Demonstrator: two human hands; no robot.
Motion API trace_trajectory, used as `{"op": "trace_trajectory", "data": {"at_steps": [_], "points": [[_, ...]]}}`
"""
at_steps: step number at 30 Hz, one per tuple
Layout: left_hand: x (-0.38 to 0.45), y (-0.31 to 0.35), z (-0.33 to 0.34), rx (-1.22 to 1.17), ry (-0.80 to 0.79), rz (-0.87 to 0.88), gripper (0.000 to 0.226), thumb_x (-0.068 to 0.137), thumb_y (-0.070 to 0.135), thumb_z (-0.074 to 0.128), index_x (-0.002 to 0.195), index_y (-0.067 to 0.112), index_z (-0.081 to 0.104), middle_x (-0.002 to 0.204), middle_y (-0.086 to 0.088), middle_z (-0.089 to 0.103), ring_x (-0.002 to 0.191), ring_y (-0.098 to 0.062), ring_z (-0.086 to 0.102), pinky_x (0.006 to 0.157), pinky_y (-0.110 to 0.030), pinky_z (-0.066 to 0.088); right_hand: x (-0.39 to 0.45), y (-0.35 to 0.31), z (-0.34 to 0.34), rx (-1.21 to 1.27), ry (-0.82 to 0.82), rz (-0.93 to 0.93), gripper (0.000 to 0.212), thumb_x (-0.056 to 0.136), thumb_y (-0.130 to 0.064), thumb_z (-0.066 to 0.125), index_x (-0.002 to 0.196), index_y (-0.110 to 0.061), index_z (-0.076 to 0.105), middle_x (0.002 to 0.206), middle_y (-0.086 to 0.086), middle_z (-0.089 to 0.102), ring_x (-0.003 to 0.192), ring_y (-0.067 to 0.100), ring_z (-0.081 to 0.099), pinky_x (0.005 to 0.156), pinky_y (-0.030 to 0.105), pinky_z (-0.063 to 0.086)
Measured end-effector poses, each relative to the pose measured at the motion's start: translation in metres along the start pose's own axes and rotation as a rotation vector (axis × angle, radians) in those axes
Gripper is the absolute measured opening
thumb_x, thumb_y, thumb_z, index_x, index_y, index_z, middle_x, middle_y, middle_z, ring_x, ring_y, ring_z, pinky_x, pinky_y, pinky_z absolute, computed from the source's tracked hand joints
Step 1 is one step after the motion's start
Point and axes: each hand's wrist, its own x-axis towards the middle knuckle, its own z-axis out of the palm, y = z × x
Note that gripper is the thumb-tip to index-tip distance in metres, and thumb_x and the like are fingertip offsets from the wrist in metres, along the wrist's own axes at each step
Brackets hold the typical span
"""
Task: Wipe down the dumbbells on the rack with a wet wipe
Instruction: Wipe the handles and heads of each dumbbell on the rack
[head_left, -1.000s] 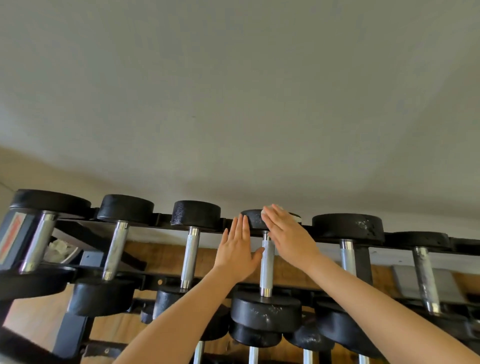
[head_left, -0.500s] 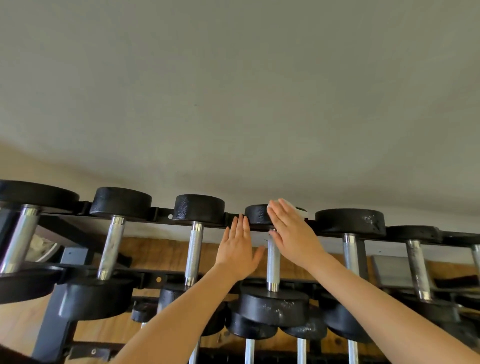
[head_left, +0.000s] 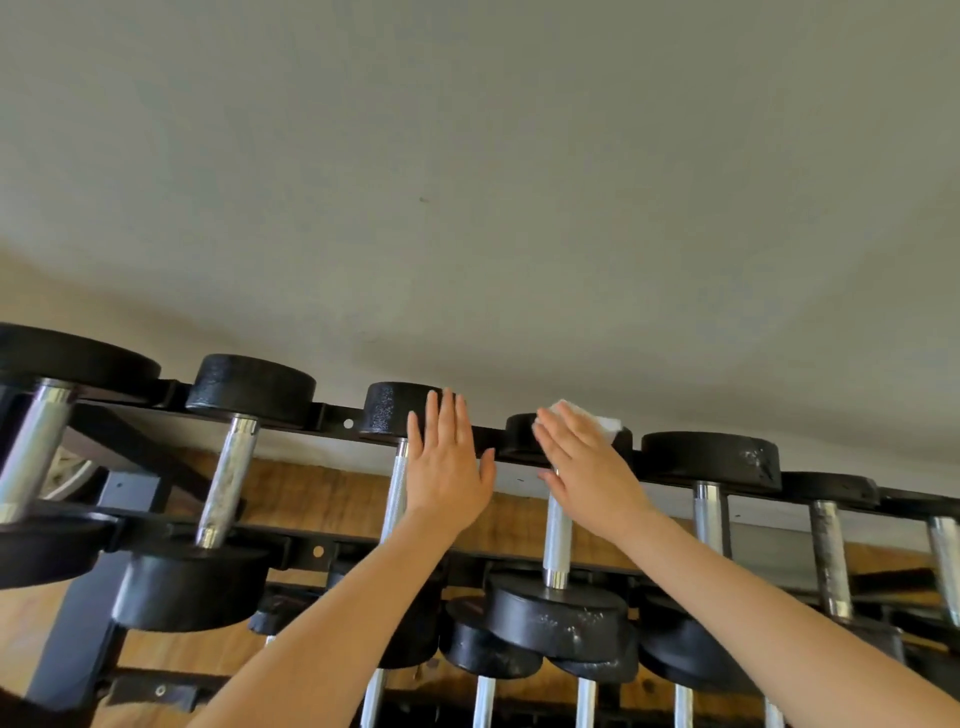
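Wall (head_left: 467, 182): plain grey-white surface filling the upper view, directly behind the rack.

Dumbbell rack (head_left: 337, 422): black steel frame, two tiers visible. The upper tier carries a row of dumbbells side by side, each with its long axis running from the near rail back toward the wall, chrome handle between two black heads.

Wood floor (head_left: 322, 493): seen through the rack, below the upper tier.

Dumbbell being wiped (head_left: 557, 540): fourth from the left on the upper tier. Near head low and forward, knurled handle rising away from the person, far head (head_left: 519, 436) at the back rail.

Neighbouring dumbbell (head_left: 395, 415): third from the left, just beside the wiped one.

Right hand (head_left: 587, 467): fingers straight and together, palm pressed flat on the far head of the fourth dumbbell, covering the top of its handle.

Left hand (head_left: 447, 467): fingers straight and spread a little, holding nothing, laid against the third dumbbell's far head and upper handle; it appears to brace.

Wet wipe (head_left: 597, 418): white, pinned under the right fingers on the far head, one corner showing beyond the fingertips.

Governing relation: unwiped handle and near head lie below the right hand, toward the person along the dumbbell's axis. The right hand is nearer; the next stroke likely draws downward.
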Motion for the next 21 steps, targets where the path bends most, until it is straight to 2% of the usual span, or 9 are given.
{"op": "trace_trajectory", "data": {"at_steps": [2, 4, 6, 9, 13, 15, 17, 19, 21], "points": [[-0.001, -0.011, 0.001, 0.085, -0.022, -0.007, 0.073, 0.103, 0.049, 0.018, 0.153, 0.004, -0.011, 0.159, -0.012, -0.022, 0.141, -0.025, -0.029, 0.113, -0.045, -0.016, 0.021, -0.016, -0.006, -0.065, -0.069, -0.078, 0.057, 0.1, -0.041, 0.036, 0.146, -0.008, 0.031, 0.156, 0.006, 0.024, 0.146, 0.023, 0.007, 0.112, 0.037, -0.005], [0.0, -0.018, 0.005, 0.137, -0.041, 0.023, 0.079, 0.1, 0.055, 0.018, 0.151, 0.004, -0.014, 0.152, -0.012, -0.031, 0.136, -0.025, -0.033, 0.113, -0.046, -0.015, 0.029, -0.02, -0.007, -0.096, -0.105, -0.081, 0.057, 0.102, -0.042, 0.027, 0.148, -0.009, 0.026, 0.158, 0.005, 0.015, 0.147, 0.02, 0.0, 0.109, 0.033, -0.014], [0.001, -0.02, 0.007, 0.125, -0.029, 0.034, 0.087, 0.097, 0.063, 0.02, 0.149, 0.005, -0.017, 0.148, -0.011, -0.034, 0.136, -0.025, -0.033, 0.112, -0.045, -0.018, 0.018, -0.01, -0.006, -0.071, -0.068, -0.07, 0.054, 0.101, -0.039, 0.031, 0.147, -0.01, 0.03, 0.156, 0.005, 0.021, 0.146, 0.019, 0.003, 0.112, 0.034, -0.009], [0.001, -0.018, 0.008, 0.14, -0.023, 0.031, 0.09, 0.094, 0.069, 0.018, 0.141, 0.005, -0.025, 0.146, -0.011, -0.035, 0.136, -0.025, -0.034, 0.11, -0.045, -0.02, -0.014, 0.014, 0.007, 0.0, 0.096, -0.016, 0.05, 0.096, -0.033, 0.035, 0.139, -0.009, 0.042, 0.147, 0.008, 0.04, 0.142, 0.019, 0.016, 0.119, 0.039, 0.008], [0.0, -0.017, 0.007, 0.17, -0.035, 0.026, 0.091, 0.093, 0.07, 0.016, 0.139, 0.004, -0.027, 0.146, -0.012, -0.035, 0.135, -0.026, -0.034, 0.11, -0.046, -0.02, -0.021, 0.009, 0.012, 0.119, 0.093, 0.106, 0.054, 0.096, -0.035, 0.037, 0.141, -0.006, 0.036, 0.149, 0.01, 0.036, 0.143, 0.024, 0.013, 0.114, 0.044, 0.021], [0.0, -0.016, 0.006, 0.188, -0.039, 0.026, 0.092, 0.092, 0.071, 0.015, 0.139, 0.004, -0.027, 0.146, -0.013, -0.035, 0.135, -0.027, -0.035, 0.11, -0.047, -0.019, -0.005, -0.004, 0.003, 0.123, 0.039, 0.093, 0.056, 0.097, -0.037, 0.037, 0.144, -0.007, 0.033, 0.154, 0.008, 0.027, 0.143, 0.022, 0.005, 0.114, 0.043, 0.007], [-0.001, -0.016, 0.006, 0.209, -0.052, 0.028, 0.093, 0.092, 0.071, 0.015, 0.139, 0.004, -0.028, 0.145, -0.013, -0.036, 0.135, -0.027, -0.035, 0.112, -0.047, -0.017, 0.013, -0.013, -0.006, 0.068, -0.017, 0.002, 0.054, 0.101, -0.038, 0.032, 0.147, -0.01, 0.029, 0.157, 0.004, 0.018, 0.146, 0.018, -0.002, 0.112, 0.035, -0.01], [-0.001, -0.017, 0.005, 0.231, -0.063, 0.03, 0.093, 0.092, 0.071, 0.015, 0.138, 0.003, -0.028, 0.145, -0.014, -0.036, 0.134, -0.028, -0.035, 0.113, -0.047, -0.016, 0.02, -0.012, -0.009, 0.023, -0.068, -0.072, 0.052, 0.103, -0.037, 0.029, 0.148, -0.012, 0.027, 0.158, 0.002, 0.015, 0.146, 0.017, -0.002, 0.111, 0.032, -0.013], [-0.002, -0.017, 0.005, 0.243, -0.073, 0.031, 0.093, 0.092, 0.071, 0.015, 0.138, 0.003, -0.029, 0.145, -0.014, -0.036, 0.134, -0.028, -0.035, 0.114, -0.048, -0.016, 0.01, -0.001, -0.003, 0.085, -0.018, -0.055, 0.051, 0.102, -0.033, 0.031, 0.148, -0.013, 0.028, 0.158, 0.0, 0.015, 0.146, 0.015, -0.002, 0.116, 0.035, -0.005]]}}
